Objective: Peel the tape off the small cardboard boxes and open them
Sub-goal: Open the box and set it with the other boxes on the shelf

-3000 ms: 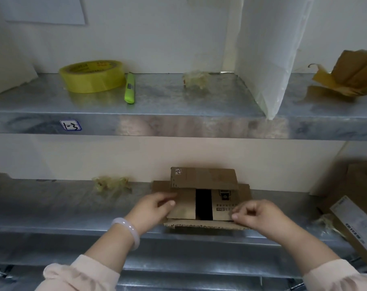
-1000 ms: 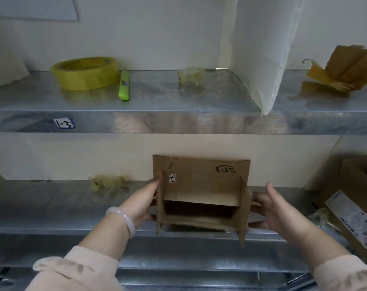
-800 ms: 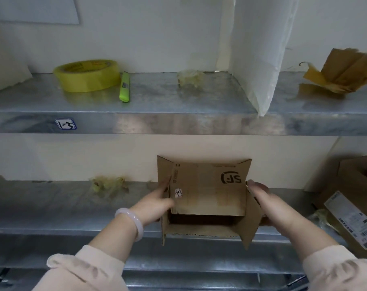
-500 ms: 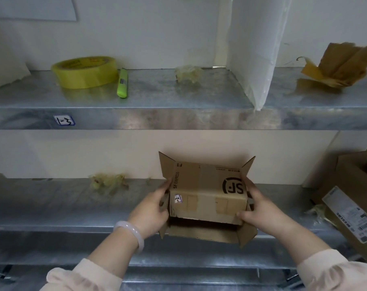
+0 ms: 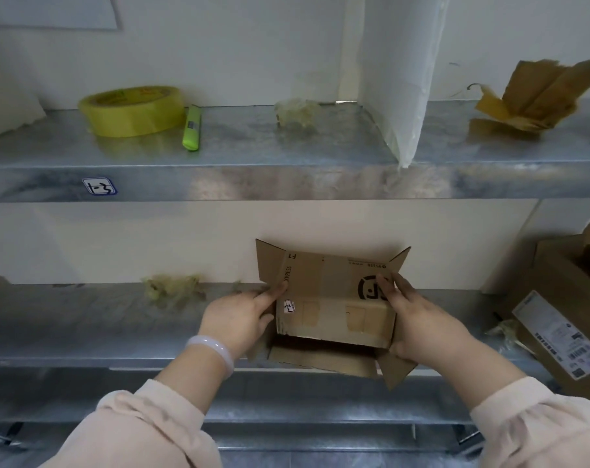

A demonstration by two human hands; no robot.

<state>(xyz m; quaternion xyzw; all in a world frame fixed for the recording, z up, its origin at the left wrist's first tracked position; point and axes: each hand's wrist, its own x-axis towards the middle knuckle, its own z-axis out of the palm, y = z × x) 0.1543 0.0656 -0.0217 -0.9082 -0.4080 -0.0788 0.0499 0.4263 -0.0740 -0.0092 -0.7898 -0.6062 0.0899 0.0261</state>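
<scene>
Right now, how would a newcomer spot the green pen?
Start at the upper metal shelf, left half. Just right of the fat yellow tape roll lies the green pen. It is the only slim, lime-green stick; the roll is round, the crumpled tape wad pale.

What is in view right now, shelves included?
upper shelf: 1, grey metal, top
lower shelf: 1, grey metal, below
small cardboard box: 1, brown, flaps open, at lower shelf's front
tape roll: 1, yellow, upper shelf, left
marker: 1, green, right of tape roll
crumpled tape wads: 3, yellowish, one upper shelf, two lower shelf
white sheet: 1, white, upper shelf
torn cardboard: 1, brown, upper shelf, right
labelled box: 1, brown, lower shelf, far right
bracelet: 1, pale, left wrist
left hand: 1, grips small cardboard box's left side
right hand: 1, grips its right side
</scene>
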